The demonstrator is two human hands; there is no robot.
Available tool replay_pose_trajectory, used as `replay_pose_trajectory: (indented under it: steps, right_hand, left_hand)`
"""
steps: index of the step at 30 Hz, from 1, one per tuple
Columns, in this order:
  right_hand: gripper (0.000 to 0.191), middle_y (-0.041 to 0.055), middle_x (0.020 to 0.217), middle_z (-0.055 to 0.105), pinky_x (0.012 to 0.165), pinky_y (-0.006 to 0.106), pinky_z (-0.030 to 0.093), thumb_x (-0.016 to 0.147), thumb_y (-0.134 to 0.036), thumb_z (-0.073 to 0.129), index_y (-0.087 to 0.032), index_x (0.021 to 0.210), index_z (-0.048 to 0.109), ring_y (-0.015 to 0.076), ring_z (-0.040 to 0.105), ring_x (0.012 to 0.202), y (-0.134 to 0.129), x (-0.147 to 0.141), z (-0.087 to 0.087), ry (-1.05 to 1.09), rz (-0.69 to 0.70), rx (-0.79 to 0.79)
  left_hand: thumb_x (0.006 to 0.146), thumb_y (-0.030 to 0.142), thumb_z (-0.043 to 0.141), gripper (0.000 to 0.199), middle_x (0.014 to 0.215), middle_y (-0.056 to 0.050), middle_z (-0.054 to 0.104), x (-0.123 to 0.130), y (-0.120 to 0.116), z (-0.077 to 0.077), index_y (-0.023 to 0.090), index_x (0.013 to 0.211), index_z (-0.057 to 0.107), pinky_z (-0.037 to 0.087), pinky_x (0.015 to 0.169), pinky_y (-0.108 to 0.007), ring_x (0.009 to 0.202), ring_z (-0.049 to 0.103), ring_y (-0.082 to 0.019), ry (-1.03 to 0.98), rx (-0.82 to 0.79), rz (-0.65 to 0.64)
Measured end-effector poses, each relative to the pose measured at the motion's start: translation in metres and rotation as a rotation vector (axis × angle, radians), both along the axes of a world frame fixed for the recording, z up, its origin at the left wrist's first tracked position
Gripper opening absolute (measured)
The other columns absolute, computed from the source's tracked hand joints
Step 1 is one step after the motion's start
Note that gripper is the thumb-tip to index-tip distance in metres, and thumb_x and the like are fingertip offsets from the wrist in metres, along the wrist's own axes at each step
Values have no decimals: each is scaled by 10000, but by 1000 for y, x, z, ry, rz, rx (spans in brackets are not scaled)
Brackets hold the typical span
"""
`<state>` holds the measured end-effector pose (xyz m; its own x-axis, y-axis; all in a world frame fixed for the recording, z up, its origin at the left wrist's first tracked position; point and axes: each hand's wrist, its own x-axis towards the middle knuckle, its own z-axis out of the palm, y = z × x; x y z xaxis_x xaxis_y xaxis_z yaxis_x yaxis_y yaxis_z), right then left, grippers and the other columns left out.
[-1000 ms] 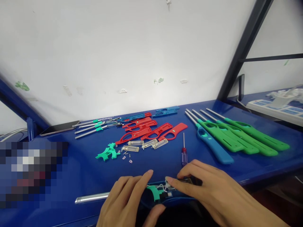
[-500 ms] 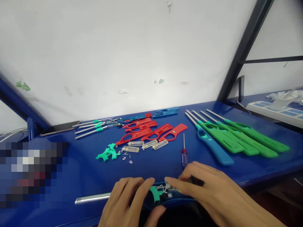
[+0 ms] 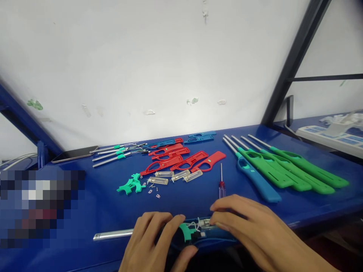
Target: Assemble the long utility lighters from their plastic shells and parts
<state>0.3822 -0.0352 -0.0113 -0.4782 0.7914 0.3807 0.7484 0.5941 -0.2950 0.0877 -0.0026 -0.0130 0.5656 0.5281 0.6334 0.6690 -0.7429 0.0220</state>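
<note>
My left hand point(image 3: 154, 241) is closed around a blue lighter handle half point(image 3: 198, 243) lying near the table's front edge. From under its fingers a silver metal tube point(image 3: 113, 234) sticks out to the left. Inside the shell sit a green trigger point(image 3: 185, 232), white wire point(image 3: 193, 226) and a clear fuel tank point(image 3: 204, 222) with a white valve end. The fingers of my right hand point(image 3: 241, 219) are pressed together at the tank's right part, covering it. Just behind that hand is a screwdriver point(image 3: 222, 189), its handle partly hidden.
Behind my hands are spare green triggers point(image 3: 132, 184), clear fuel tanks point(image 3: 157, 180), tiny metal parts point(image 3: 153, 189), red handle halves point(image 3: 188, 160) and tubes with wires point(image 3: 110, 158). Several green lighters point(image 3: 306, 172) and a blue lighter point(image 3: 259, 181) lie right. A phone point(image 3: 75, 153) lies back left.
My right thumb and fingers have shifted right, off the white valve end, so more of the fuel tank shows. My left hand keeps its hold. The view has tilted slightly.
</note>
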Motion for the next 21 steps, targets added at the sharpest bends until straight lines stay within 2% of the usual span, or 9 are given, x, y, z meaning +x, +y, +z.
replay_pose_trajectory:
  steps: [6, 12, 17, 21]
  right_hand:
    - [297, 60, 1406, 673, 1003, 427, 619, 1113, -231, 483, -355, 1306, 672, 253, 685, 1234, 11, 6, 10, 28, -77, 146]
    - [265, 91, 1370, 670, 1046, 536, 582, 1118, -284, 509, -342, 1311, 681, 302, 647, 1259, 38, 12, 25, -8, -130, 245]
    - [323, 140, 1559, 560, 1130, 576, 537, 1124, -341, 483, -275, 1355, 699, 343, 567, 1404, 76, 10, 53, -226, -118, 258]
    - [425, 206, 1751, 333, 1161, 632, 500, 1092, -357, 544, -185, 1465, 655, 435, 474, 1505, 118, 20, 69, -552, -165, 123]
  left_hand:
    - [1053, 449, 686, 312, 1106, -69, 755, 1, -1, -5, 244, 1288, 679, 632, 854, -317, 989, 728, -235, -51, 5, 58]
    - [1064, 434, 665, 286, 1110, -82, 731, 3, -2, -6, 239, 1272, 680, 625, 827, -339, 969, 721, -239, -80, 34, 79]
    - [1078, 439, 636, 293, 1139, -96, 710, 4, -1, -7, 233, 1282, 673, 634, 810, -347, 971, 719, -245, -91, 47, 86]
    - [1073, 424, 645, 276, 1117, -92, 714, 3, 2, -10, 237, 1272, 679, 640, 802, -346, 960, 719, -244, -87, 46, 75]
